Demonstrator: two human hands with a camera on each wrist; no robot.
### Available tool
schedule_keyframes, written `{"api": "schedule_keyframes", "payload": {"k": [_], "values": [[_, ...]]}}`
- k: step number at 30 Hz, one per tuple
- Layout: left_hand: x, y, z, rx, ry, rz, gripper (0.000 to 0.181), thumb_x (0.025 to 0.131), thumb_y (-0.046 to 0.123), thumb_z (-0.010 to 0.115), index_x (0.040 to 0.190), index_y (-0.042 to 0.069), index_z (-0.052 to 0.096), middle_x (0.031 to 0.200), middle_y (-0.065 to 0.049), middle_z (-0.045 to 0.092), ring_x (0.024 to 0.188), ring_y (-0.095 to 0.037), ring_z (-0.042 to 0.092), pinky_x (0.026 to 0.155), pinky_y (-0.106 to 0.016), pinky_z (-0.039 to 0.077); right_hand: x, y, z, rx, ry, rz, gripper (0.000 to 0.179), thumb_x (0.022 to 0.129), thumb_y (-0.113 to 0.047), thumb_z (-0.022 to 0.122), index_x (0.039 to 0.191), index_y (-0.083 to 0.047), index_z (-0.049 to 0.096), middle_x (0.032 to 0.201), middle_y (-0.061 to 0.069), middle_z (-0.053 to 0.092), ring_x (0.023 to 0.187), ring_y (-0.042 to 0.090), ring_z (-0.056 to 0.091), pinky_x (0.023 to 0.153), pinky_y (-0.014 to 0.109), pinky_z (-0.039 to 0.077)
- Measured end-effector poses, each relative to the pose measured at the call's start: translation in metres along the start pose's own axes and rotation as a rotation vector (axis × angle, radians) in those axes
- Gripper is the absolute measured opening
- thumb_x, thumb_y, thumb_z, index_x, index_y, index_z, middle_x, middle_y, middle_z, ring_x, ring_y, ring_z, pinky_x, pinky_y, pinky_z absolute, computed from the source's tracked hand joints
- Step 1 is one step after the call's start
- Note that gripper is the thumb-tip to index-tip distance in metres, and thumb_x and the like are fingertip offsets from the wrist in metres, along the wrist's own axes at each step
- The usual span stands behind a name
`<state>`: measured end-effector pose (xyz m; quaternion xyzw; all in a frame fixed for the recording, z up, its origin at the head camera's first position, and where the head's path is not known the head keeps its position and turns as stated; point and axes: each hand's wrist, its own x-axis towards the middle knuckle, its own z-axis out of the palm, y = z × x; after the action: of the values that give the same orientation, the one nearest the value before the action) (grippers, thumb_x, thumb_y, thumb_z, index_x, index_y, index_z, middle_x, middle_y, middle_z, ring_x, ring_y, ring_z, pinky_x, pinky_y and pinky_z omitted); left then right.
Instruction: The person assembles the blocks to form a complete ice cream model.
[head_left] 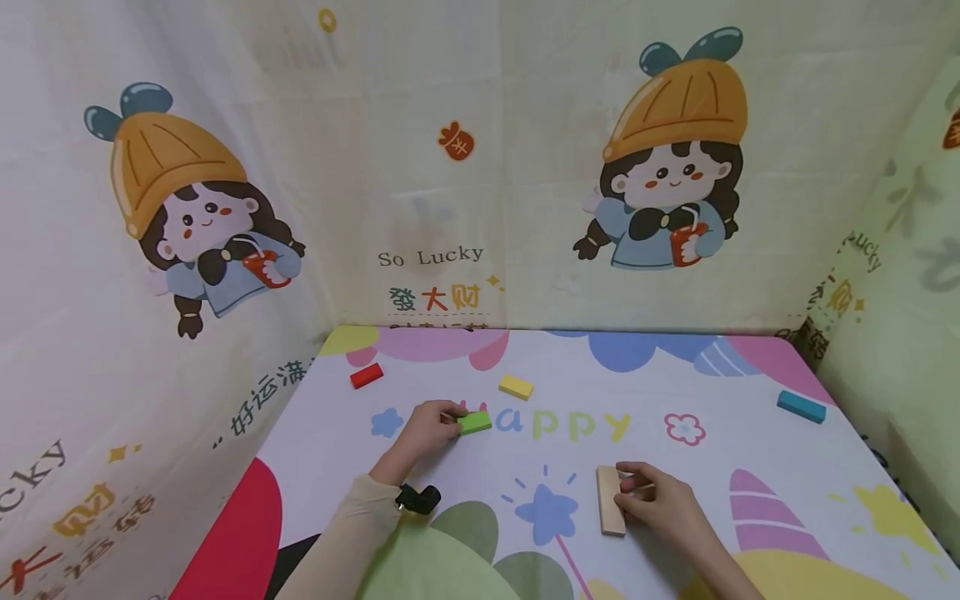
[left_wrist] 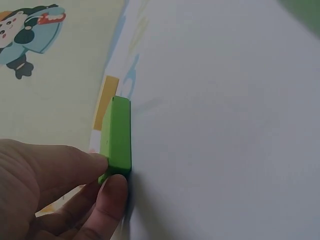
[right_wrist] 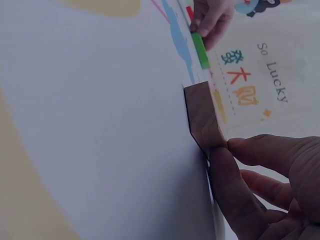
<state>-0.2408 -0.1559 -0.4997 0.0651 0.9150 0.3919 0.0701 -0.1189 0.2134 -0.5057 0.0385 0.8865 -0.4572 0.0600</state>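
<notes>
My left hand [head_left: 431, 433] pinches one end of a small green block [head_left: 475, 423] between thumb and fingertips. The left wrist view shows that green block [left_wrist: 119, 135] close up, its far end sticking out beyond the fingers. On the right, a longer plain wooden block [head_left: 611, 502] lies flat, pointing away from me. The thumb and fingers of my right hand [head_left: 660, 500] hold it by its right side. In the right wrist view this wooden block [right_wrist: 202, 112] shows its end face, with the fingertips at its near side.
A red block [head_left: 367, 376] lies at the back left of the table [head_left: 420, 533], a yellow block [head_left: 516, 387] behind the green one. Far to the right is a blue block [head_left: 801, 407]. A printed curtain [head_left: 540, 250] hangs behind the table and along both sides.
</notes>
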Motion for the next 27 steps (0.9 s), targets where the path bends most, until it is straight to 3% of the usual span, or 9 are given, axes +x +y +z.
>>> {"api": "schedule_keyframes", "payload": {"k": [4,10,15,18,19,22,27], "values": [[0.002,0.007,0.007,0.006,-0.017,0.022,0.024,0.091,0.003,0.072,0.114,0.006,0.078,0.119,-0.011,0.072,0.090,-0.017,0.061,0.080,-0.033,0.058,0.000,-0.006,0.007,0.009,0.001,-0.006,0.047,0.085,-0.012,0.084,0.128,-0.004,0.068,0.098,0.001,0.071,0.077,0.009,0.066,0.065,0.021,0.056],[0.005,0.018,0.017,0.014,-0.043,0.055,0.023,0.090,0.003,0.072,0.112,0.004,0.078,0.106,-0.008,0.073,0.087,-0.016,0.061,0.078,-0.032,0.057,0.000,-0.014,0.017,0.025,-0.001,0.005,0.046,0.084,-0.010,0.084,0.128,-0.004,0.069,0.098,0.000,0.071,0.077,0.010,0.066,0.063,0.022,0.056],[0.007,0.025,0.026,0.024,-0.068,0.082,0.023,0.090,0.002,0.072,0.112,0.004,0.078,0.117,-0.011,0.073,0.091,-0.015,0.063,0.080,-0.030,0.056,-0.001,-0.018,0.025,0.049,0.005,-0.010,0.045,0.083,-0.007,0.084,0.125,-0.004,0.070,0.094,-0.001,0.069,0.074,0.009,0.065,0.062,0.022,0.056],[0.008,0.031,0.032,0.025,-0.078,0.094,0.023,0.090,0.003,0.072,0.111,0.005,0.079,0.115,-0.010,0.073,0.092,-0.015,0.063,0.084,-0.036,0.057,0.000,-0.020,0.030,0.054,0.015,-0.020,0.045,0.083,-0.007,0.083,0.125,-0.004,0.070,0.091,-0.002,0.067,0.072,0.008,0.064,0.062,0.021,0.054],[0.009,0.033,0.034,0.027,-0.081,0.098,0.023,0.089,0.003,0.072,0.111,0.006,0.079,0.111,-0.009,0.073,0.091,-0.015,0.063,0.091,-0.039,0.055,0.000,-0.021,0.032,0.054,0.017,-0.021,0.045,0.083,-0.007,0.083,0.126,-0.004,0.070,0.090,-0.002,0.067,0.072,0.007,0.063,0.061,0.021,0.054],[0.010,0.039,0.041,0.028,-0.090,0.104,0.022,0.089,0.004,0.073,0.110,0.007,0.080,0.106,-0.005,0.073,0.089,-0.013,0.062,0.092,-0.043,0.055,0.000,-0.022,0.037,0.064,0.019,-0.014,0.045,0.083,-0.006,0.083,0.126,-0.005,0.071,0.089,-0.002,0.066,0.071,0.007,0.063,0.061,0.021,0.053],[0.010,0.050,0.055,0.028,-0.107,0.117,0.022,0.090,0.005,0.073,0.110,0.008,0.081,0.108,-0.004,0.072,0.089,-0.012,0.060,0.079,-0.032,0.055,-0.002,-0.024,0.042,0.069,0.011,-0.011,0.044,0.082,-0.006,0.084,0.124,-0.007,0.072,0.087,-0.002,0.065,0.069,0.007,0.062,0.060,0.021,0.052]]}}
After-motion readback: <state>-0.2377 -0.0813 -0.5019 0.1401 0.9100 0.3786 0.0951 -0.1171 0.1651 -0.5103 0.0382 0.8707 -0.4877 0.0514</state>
